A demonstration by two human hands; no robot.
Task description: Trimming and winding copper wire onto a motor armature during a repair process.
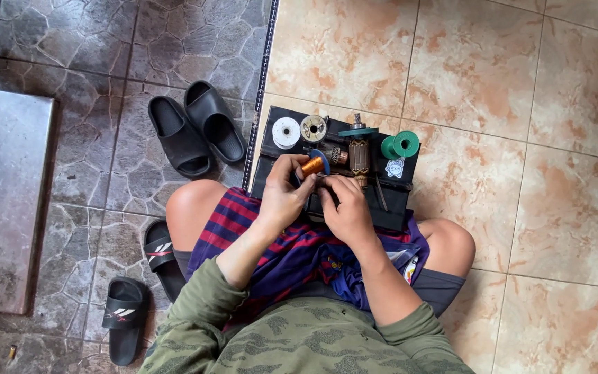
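The left hand (282,197) pinches a small spool of copper wire (313,166) just above the lap, at the near edge of the black mat (271,156). The right hand (346,208) is closed beside it, seemingly on the fine wire end, though I cannot tell. Keeping that strand taut and kink-free looks wise. The spool's axis tilts up towards the mat's right; the motor rotor (358,154) lies just beyond.

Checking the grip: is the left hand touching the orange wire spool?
Touching. The head view shows the left hand with its fingers wrapped against the orange wire spool.
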